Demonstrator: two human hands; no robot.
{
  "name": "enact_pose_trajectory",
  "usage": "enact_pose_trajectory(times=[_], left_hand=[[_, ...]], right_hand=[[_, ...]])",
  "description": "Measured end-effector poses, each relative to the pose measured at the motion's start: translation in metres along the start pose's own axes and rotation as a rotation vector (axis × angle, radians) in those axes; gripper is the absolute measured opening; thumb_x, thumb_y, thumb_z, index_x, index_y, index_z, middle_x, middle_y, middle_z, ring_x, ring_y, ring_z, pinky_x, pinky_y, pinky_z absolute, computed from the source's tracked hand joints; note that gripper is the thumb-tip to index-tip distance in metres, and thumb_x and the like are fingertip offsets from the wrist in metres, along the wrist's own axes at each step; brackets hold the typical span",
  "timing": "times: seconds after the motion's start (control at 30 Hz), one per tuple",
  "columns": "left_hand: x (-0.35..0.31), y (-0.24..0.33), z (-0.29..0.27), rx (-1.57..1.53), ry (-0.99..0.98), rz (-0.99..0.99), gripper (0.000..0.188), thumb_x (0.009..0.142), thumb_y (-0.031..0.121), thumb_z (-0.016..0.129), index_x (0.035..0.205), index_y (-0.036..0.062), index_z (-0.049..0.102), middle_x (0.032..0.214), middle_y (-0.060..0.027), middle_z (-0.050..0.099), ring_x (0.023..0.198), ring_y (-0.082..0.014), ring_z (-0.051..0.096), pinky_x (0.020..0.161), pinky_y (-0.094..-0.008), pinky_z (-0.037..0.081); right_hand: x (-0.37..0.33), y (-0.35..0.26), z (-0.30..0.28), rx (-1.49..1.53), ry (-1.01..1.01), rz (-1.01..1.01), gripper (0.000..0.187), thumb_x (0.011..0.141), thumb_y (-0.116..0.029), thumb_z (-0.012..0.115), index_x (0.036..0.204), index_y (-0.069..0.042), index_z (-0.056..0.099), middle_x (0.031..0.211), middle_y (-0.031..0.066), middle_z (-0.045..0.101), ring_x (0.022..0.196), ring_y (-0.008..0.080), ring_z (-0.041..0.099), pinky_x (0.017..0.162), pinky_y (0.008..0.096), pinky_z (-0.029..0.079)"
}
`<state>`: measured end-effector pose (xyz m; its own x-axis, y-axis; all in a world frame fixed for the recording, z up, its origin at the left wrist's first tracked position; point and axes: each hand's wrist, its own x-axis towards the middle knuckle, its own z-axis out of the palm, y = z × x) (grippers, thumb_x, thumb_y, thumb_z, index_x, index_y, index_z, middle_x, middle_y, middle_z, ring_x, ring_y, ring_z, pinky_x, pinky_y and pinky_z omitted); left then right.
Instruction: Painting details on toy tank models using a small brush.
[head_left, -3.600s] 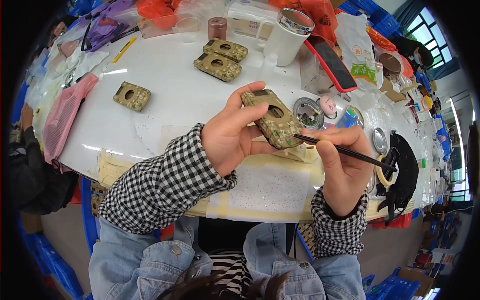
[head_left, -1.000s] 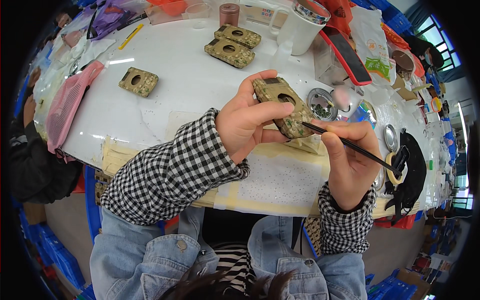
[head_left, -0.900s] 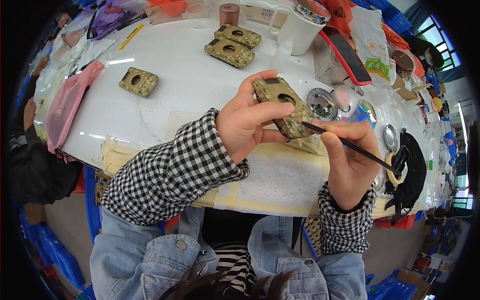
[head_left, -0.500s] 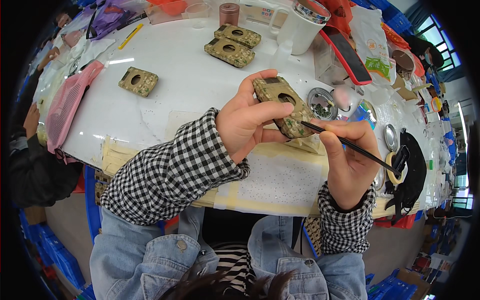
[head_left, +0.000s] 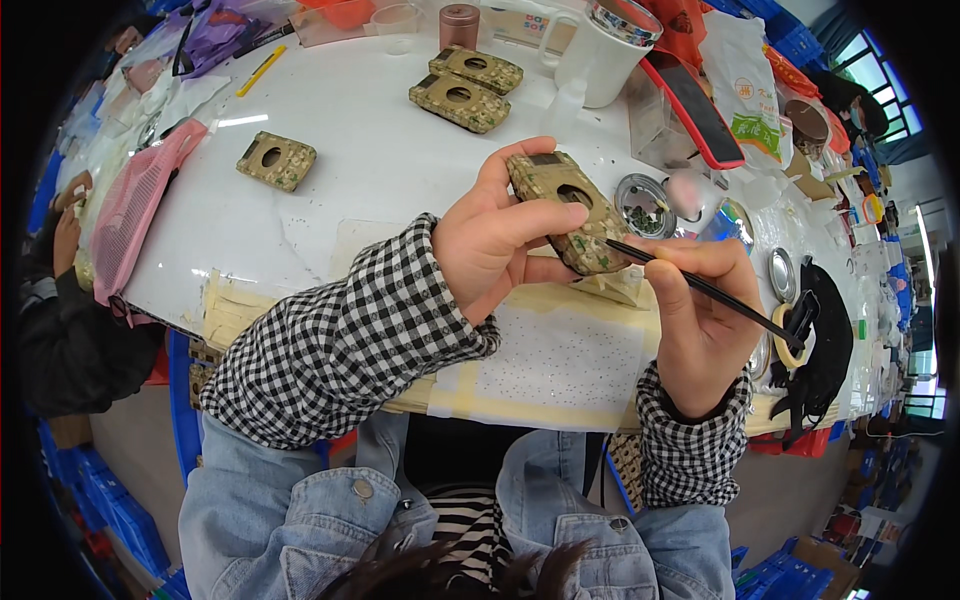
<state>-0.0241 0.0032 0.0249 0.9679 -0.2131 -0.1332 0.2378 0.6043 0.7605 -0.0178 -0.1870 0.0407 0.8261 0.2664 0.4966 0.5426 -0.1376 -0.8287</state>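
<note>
Co-worker's hands converged; right hand holds black tool at shell.

The left fingers hide part of the camouflage shell, its underside out of sight.

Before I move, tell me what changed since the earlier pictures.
The left hand moved its thumb from the left to the near edge of the round hole in the held camouflage shell. A co-worker's far hand came closer to the near one. Nothing was grasped or released; the right hand holds the slim black pointed tool, and the three table shells stayed.
</note>
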Motion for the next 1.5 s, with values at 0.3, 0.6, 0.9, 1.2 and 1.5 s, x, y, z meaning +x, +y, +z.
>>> enact_pose_trajectory(times=[0.3, 0.6, 0.9, 1.2, 1.5], left_hand=[[0.000, 0.000, 0.002, 0.001, 0.015, 0.001, 0.062, 0.089, 0.008, 0.056, 0.140, 0.0094, 0.020, 0.121, -0.0112, 0.050, 0.109, -0.0216, 0.057, 0.089, -0.0389, 0.052], [0.001, -0.001, 0.000, 0.001, 0.010, -0.008, 0.062, 0.089, 0.009, 0.056, 0.140, 0.0100, 0.020, 0.122, -0.0113, 0.049, 0.110, -0.0228, 0.056, 0.091, -0.0397, 0.052], [0.000, -0.001, 0.000, 0.005, 0.015, -0.007, 0.061, 0.089, 0.009, 0.056, 0.139, 0.0098, 0.021, 0.122, -0.0112, 0.049, 0.110, -0.0228, 0.056, 0.091, -0.0399, 0.051], [0.001, 0.001, -0.002, -0.040, -0.038, -0.006, 0.059, 0.092, 0.012, 0.053, 0.139, 0.0098, 0.019, 0.123, -0.0116, 0.048, 0.110, -0.0233, 0.056, 0.094, -0.0414, 0.051], [0.009, -0.003, -0.002, -0.137, -0.036, 0.037, 0.062, 0.096, 0.025, 0.052, 0.140, 0.0095, 0.012, 0.125, -0.0153, 0.044, 0.113, -0.0276, 0.054, 0.095, -0.0455, 0.050]], right_hand=[[0.000, 0.001, 0.000, -0.011, 0.002, -0.013, 0.010, 0.082, -0.004, 0.070, 0.088, 0.001, 0.064, 0.088, 0.0095, 0.068, 0.080, 0.0137, 0.062, 0.075, 0.0254, 0.047], [0.000, 0.001, -0.001, -0.029, -0.014, -0.021, 0.011, 0.082, -0.004, 0.070, 0.089, 0.001, 0.063, 0.089, 0.0097, 0.068, 0.080, 0.0136, 0.062, 0.074, 0.0252, 0.048], [0.001, 0.001, -0.001, -0.025, -0.020, -0.028, 0.011, 0.082, -0.004, 0.070, 0.088, 0.001, 0.063, 0.089, 0.0101, 0.069, 0.081, 0.0136, 0.062, 0.075, 0.0254, 0.048], [0.000, 0.001, -0.008, 0.115, 0.034, -0.070, 0.016, 0.085, -0.002, 0.066, 0.096, 0.002, 0.055, 0.091, 0.0120, 0.064, 0.082, 0.0156, 0.061, 0.078, 0.0264, 0.047], [-0.010, -0.004, -0.044, -0.357, 0.034, -0.148, 0.004, 0.089, -0.001, 0.055, 0.092, 0.001, 0.055, 0.084, 0.0084, 0.051, 0.073, 0.0159, 0.046, 0.068, 0.0260, 0.038]])
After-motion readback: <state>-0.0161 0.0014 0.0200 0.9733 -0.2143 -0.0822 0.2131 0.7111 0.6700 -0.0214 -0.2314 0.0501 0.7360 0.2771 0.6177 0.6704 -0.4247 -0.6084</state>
